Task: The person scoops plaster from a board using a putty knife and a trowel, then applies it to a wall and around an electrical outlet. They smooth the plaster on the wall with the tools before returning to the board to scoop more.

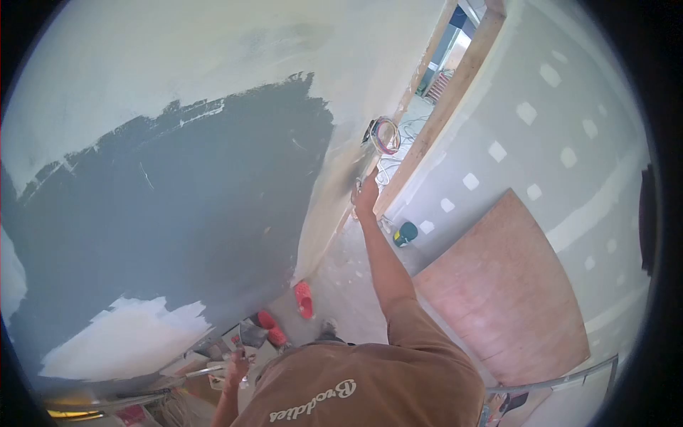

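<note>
My right hand (365, 197) reaches forward to the bare edge of the wall beside the timber door frame (447, 99). Its fingers curl at that edge around a small item that I cannot make out. Just above it, a bundle of coloured cables (386, 135) sticks out of an opening in the wall. The wall (228, 185) beside it carries a large grey area with pale filler spread around it. Low on the left, my left hand (238, 365) is closed near my body, with a light metal edge (208, 371) at its fingers.
A green tub (405, 234) stands on the floor by the frame. A large brown board (509, 299) leans on the patched plasterboard wall (526, 142). Red clogs (304, 299) lie below, near boxes and tools. A metal rail (555, 383) curves behind me.
</note>
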Tool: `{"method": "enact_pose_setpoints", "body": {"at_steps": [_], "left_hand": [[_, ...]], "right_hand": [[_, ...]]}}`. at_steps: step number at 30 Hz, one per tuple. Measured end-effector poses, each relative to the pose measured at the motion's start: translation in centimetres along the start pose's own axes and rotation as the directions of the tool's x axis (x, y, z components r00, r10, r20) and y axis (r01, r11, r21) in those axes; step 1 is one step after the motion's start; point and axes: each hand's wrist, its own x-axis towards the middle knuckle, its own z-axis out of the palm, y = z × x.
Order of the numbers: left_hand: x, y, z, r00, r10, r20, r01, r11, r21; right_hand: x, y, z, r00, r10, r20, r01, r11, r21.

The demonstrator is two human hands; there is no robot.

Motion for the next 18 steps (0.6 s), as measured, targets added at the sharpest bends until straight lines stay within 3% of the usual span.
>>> {"method": "enact_pose_setpoints", "body": {"at_steps": [1,3,4,6,8,9,10,11,12,13,14,15,16,17,18], "left_hand": [[0.7,-2.1,-0.9,0.992,0.125,0.013,-0.125,0.978,0.167],[0.0,-2.3,-1.2,0.991,0.134,0.007,-0.134,0.981,0.140],[-0.3,-2.0,-1.2,0.989,0.149,0.005,-0.148,0.982,0.118],[-1.7,-0.2,-0.3,0.996,0.088,0.013,-0.089,0.992,0.092],[-2.9,3.1,1.0,0.999,0.026,0.028,-0.028,0.997,0.070],[-3.2,5.0,1.3,0.976,0.176,0.127,-0.214,0.877,0.430],[-3.3,7.4,1.9,0.923,0.272,0.273,-0.384,0.600,0.702],[-3.4,10.1,3.3,0.923,0.270,0.274,-0.384,0.595,0.706],[-3.7,12.8,5.0,0.960,0.133,0.247,-0.172,0.974,0.146],[-3.8,14.4,5.8,0.952,0.000,0.307,0.153,0.866,-0.475],[-1.3,13.3,4.8,0.956,0.037,0.291,-0.013,0.996,-0.083],[0.9,12.1,3.6,0.954,0.071,0.292,-0.170,0.929,0.328],[-1.3,20.1,7.5,0.910,-0.051,0.412,0.016,0.996,0.088],[-3.9,29.0,11.8,0.838,-0.172,0.518,0.260,0.960,-0.101],[-3.3,30.7,12.8,0.823,-0.133,0.552,0.231,0.966,-0.113]], "right_hand": [[-0.2,-0.7,0.1,1.000,0.003,0.000,-0.003,1.000,-0.008],[-1.0,-1.6,0.8,1.000,0.005,0.002,-0.005,1.000,-0.017],[-1.7,-2.0,1.2,0.999,0.035,0.025,-0.036,0.997,0.074],[-3.9,-2.9,1.7,0.997,0.063,0.048,-0.070,0.984,0.162],[-7.5,-4.5,0.4,0.997,-0.067,0.044,0.065,0.997,0.045],[-9.1,-5.6,-2.0,0.993,-0.031,0.118,0.025,0.998,0.050],[-10.5,-7.0,-4.5,0.981,0.005,0.192,-0.015,0.998,0.055],[-11.7,-7.8,-6.6,0.982,0.009,0.191,-0.021,0.998,0.058],[-12.8,-8.1,-8.7,0.983,-0.097,0.158,0.052,0.963,0.264],[-13.7,-7.6,-10.1,0.976,-0.192,0.103,0.126,0.882,0.454],[-14.5,-6.6,-10.9,0.977,-0.181,0.109,0.113,0.883,0.456],[-15.3,-5.4,-11.8,0.968,-0.126,0.217,-0.031,0.798,0.601],[-16.1,-4.4,-12.5,0.939,-0.090,0.332,-0.186,0.679,0.710],[-16.8,-3.8,-13.3,0.934,-0.079,0.349,-0.208,0.675,0.708],[-17.5,-3.5,-14.4,0.879,0.002,0.476,-0.414,0.500,0.761]]}}
